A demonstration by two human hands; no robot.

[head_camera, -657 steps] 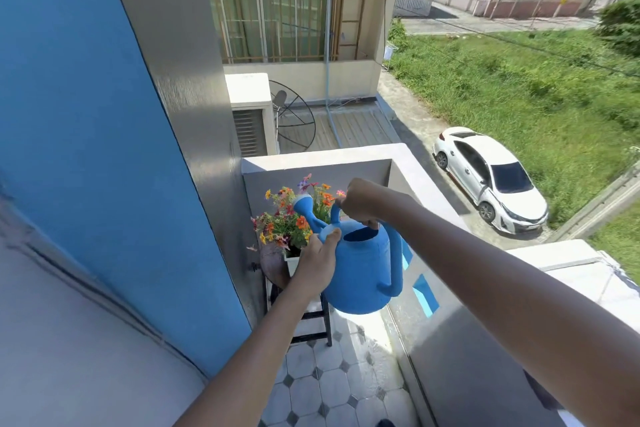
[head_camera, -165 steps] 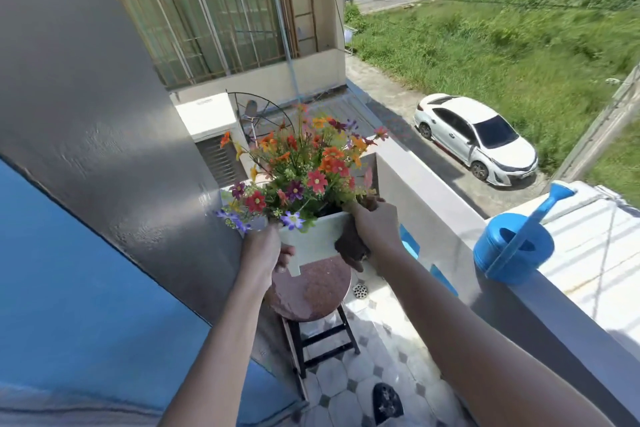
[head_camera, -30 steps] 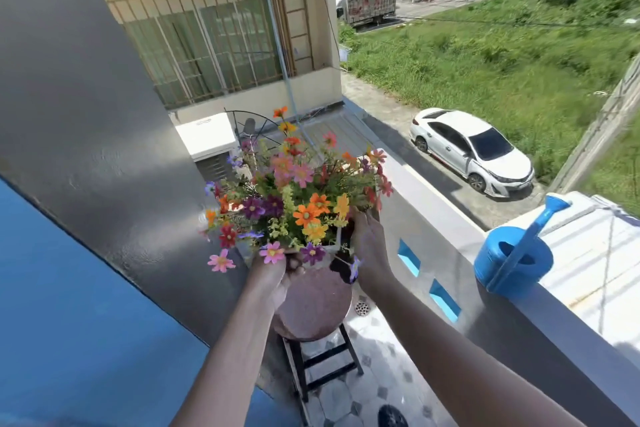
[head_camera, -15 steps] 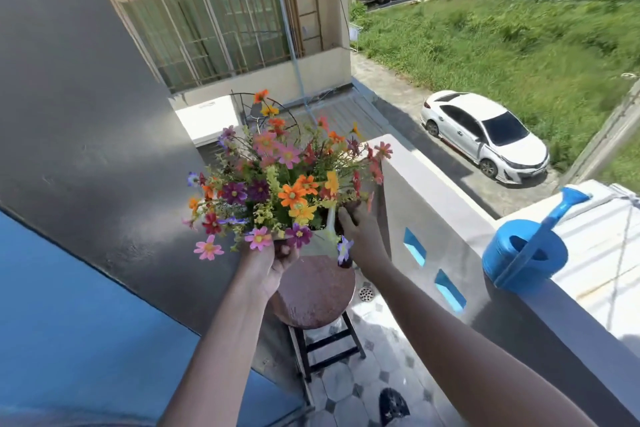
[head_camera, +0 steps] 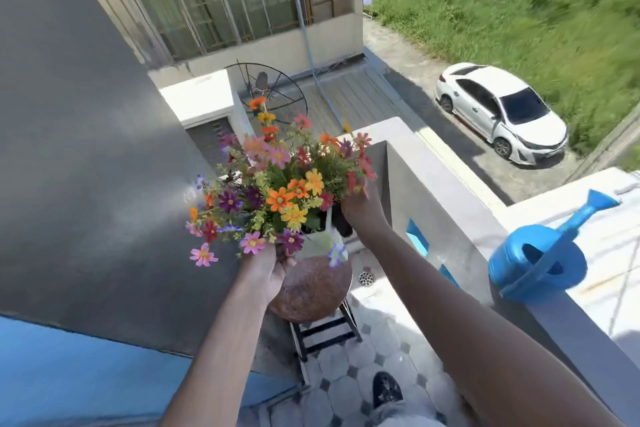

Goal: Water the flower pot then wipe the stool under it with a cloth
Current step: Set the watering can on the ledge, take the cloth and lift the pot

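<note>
Gripping the white flower pot [head_camera: 320, 242] from both sides, the two hands hold it in the middle of the frame, above the stool [head_camera: 311, 291]. The left hand [head_camera: 268, 265] is at the pot's lower left edge, with its fingers curled around the rim area beneath the low-hanging blossoms; its forearm runs up from the bottom centre of the frame. The right hand [head_camera: 360, 208] is on the pot's far right side, higher up, with fingers wrapped over the edge and partly buried in the flowers [head_camera: 280, 191], so how far each finger bends cannot be told. A dark cloth [head_camera: 343, 227] is bunched between this hand and the pot wall. The right forearm comes in as a long diagonal from the lower right corner.

The stool's round reddish-brown seat shows just below the pot, and its black legs stand on the tiled balcony floor [head_camera: 349, 378]. Whether the pot clears the seat or touches it cannot be told from this angle.

The blue watering can [head_camera: 540, 260] sits on top of the grey parapet wall [head_camera: 450, 211] at the right of the frame, with its spout pointing to the upper right. A white car [head_camera: 502, 111] is parked on the road below, at upper right, beside the grass. A dark shoe [head_camera: 386, 388] shows on the tiles at bottom centre.
</note>
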